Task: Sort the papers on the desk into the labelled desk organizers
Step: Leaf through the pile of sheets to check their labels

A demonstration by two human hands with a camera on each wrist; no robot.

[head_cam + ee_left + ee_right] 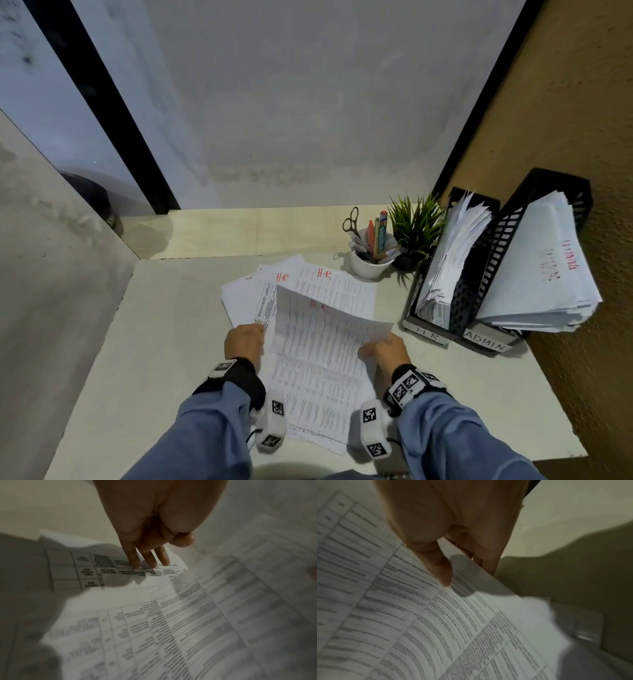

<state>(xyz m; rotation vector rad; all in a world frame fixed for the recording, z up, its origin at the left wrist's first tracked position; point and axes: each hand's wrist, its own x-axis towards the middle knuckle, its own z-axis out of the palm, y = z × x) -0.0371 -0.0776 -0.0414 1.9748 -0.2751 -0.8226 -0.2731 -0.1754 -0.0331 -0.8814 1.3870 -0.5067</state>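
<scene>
Several printed sheets (342,287) marked "HR" in red lie fanned on the white desk (171,342). My right hand (383,349) pinches the right edge of the top HR sheet (318,342), thumb above and fingers below, and that sheet curls up off the pile. The right wrist view shows the same pinch, right hand (467,573) on the sheet (436,622). My left hand (244,342) lies at the pile's left side. Its straight fingers (147,561) press on a lower sheet (85,563). Two black mesh organizers stand at the right, labelled HR (426,334) and ADMIN (484,342), both stuffed with paper.
A white cup (370,263) with pens and scissors and a small potted plant (416,222) stand behind the papers, close to the organizers. A brown wall (582,137) bounds the desk on the right. Bare desk lies to the left of the pile.
</scene>
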